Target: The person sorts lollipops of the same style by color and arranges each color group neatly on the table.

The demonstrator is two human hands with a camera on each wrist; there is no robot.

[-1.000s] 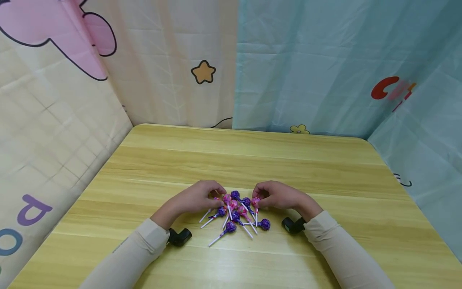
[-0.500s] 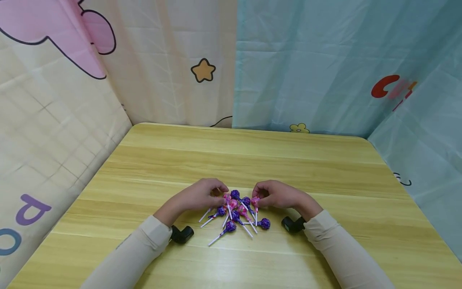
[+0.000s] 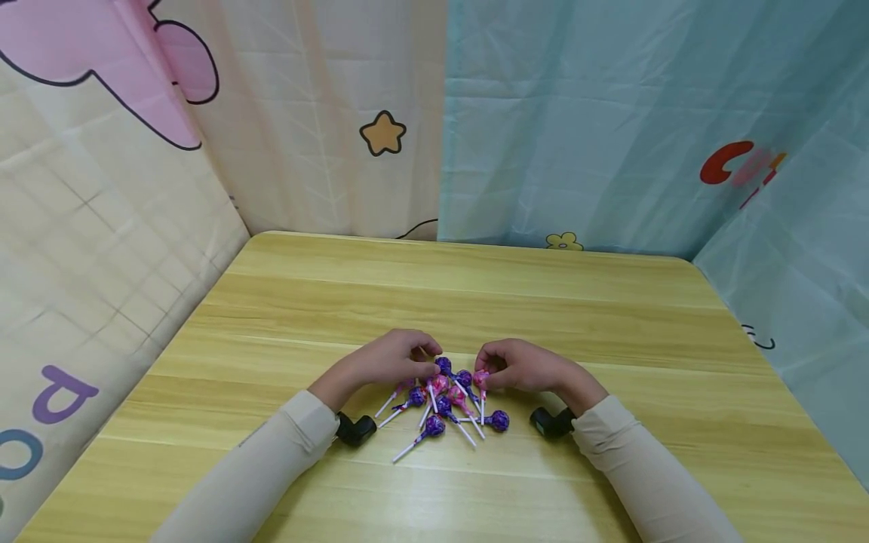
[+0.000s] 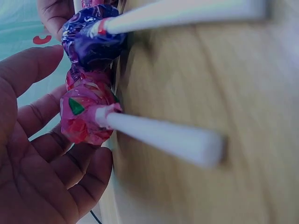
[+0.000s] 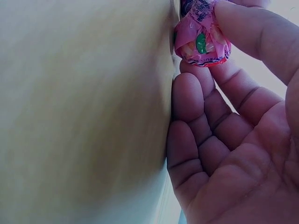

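Observation:
Wrapped pink and purple lollipops with white sticks lie in a loose pile mid-table. My left hand (image 3: pixel 400 356) reaches over the far left of the pile, thumb and fingers apart. Its thumb tip is right at a purple lollipop (image 4: pixel 93 39) in the left wrist view, and its loosely bent fingers lie behind a pink lollipop (image 4: pixel 88 114). My right hand (image 3: pixel 526 366) pinches another pink lollipop (image 5: pixel 203 39) between thumb and fingers at the pile's right edge; its other fingers curl against the tabletop. The lowest purple lollipop (image 3: pixel 434 427) lies nearest me.
Black wrist cameras (image 3: pixel 356 430) sit under both wrists, close to the wooden table (image 3: pixel 462 294). A purple lollipop (image 3: pixel 498 421) lies sideways at the right of the pile. Printed curtains (image 3: pixel 326 113) hang behind the table and along its sides.
My left hand has slid right and slightly away from me, over the pile, uncovering a pink lollipop at the left. The right hand has stayed in place with its lollipop.

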